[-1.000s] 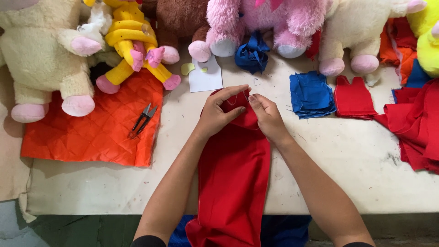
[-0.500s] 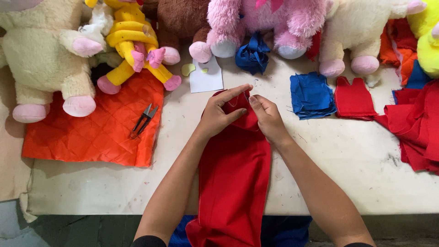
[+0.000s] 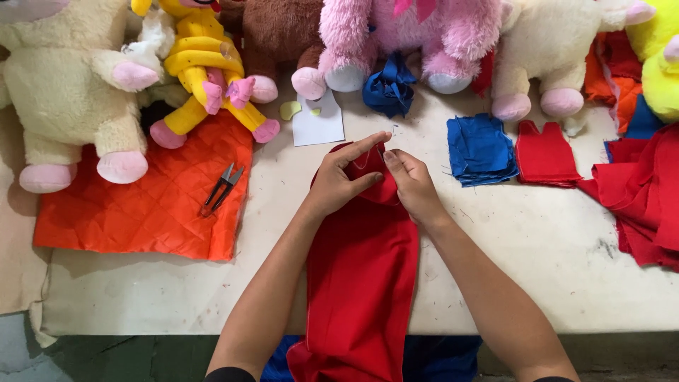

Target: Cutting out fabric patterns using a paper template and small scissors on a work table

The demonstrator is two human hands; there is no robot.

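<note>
I have both hands at the far end of the red cloth [image 3: 364, 276], which lies in a long strip down the middle of the bench [image 3: 537, 247] and hangs over the near edge toward me, so its weight keeps it flat while I work the top. My left hand [image 3: 341, 182] pinches the folded end, forefinger stretched along the top edge to hold the fold down. My right hand [image 3: 414, 185] is closed on the same end from the other side, fingertips meeting the left; whether it pinches one layer or two I cannot tell, since the fingers hide the edge.

The thread snips [image 3: 221, 188] rest on the orange quilted cloth [image 3: 141, 212] to my left, within reach but off the work. A white paper piece [image 3: 318, 122] lies just beyond my hands. To the right, well apart, are a stack of blue pieces [image 3: 481, 148], a small red cut piece [image 3: 543, 152] and a heap of red fabric [image 3: 647, 198]. Plush toys [image 3: 417, 35] line the back of the bench, out of the way.
</note>
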